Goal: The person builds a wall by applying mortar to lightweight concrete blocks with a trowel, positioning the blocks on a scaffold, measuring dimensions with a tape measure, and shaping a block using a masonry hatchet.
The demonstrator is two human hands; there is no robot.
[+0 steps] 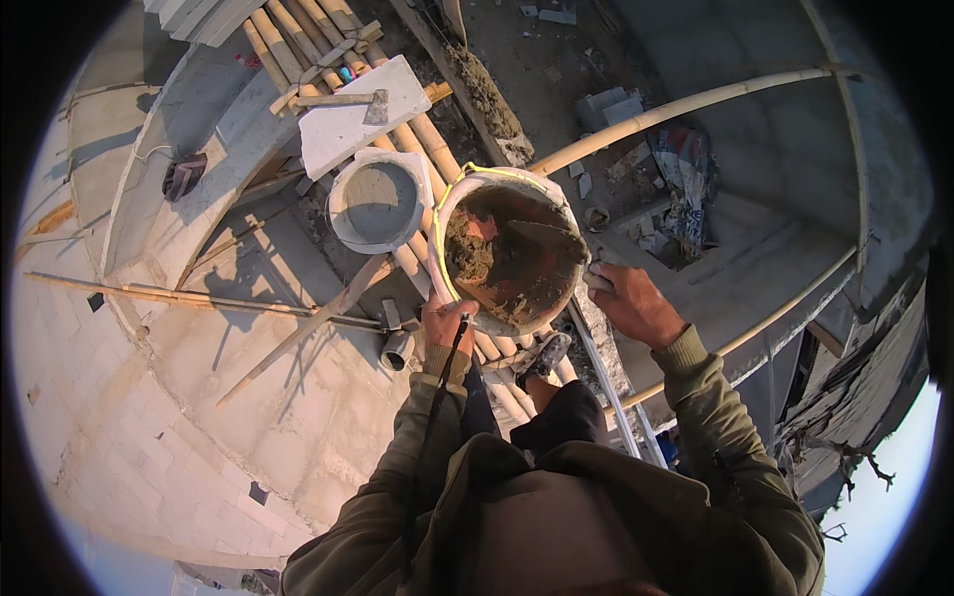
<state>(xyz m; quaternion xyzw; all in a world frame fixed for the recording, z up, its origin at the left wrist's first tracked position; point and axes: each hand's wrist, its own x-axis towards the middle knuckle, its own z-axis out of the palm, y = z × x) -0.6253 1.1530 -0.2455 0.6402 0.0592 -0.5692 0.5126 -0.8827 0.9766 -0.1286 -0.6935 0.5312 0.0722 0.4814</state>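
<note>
A mortar-crusted bucket stands in front of me, with a yellow-green cord looped along its left rim. Brown wet mortar clings to its inside, mostly at the left. My left hand grips the bucket's near-left rim, its fingers partly hidden. At the right rim, my right hand is closed round the pale handle of a trowel, whose blade reaches into the bucket. To the left, a second bucket holds grey, smooth-looking contents.
Bamboo poles form the platform beneath the buckets. A hatchet lies on a white block slab. One long bamboo pole crosses at the right, above a lower area with rubble and a torn sack. My shoe rests near the bucket.
</note>
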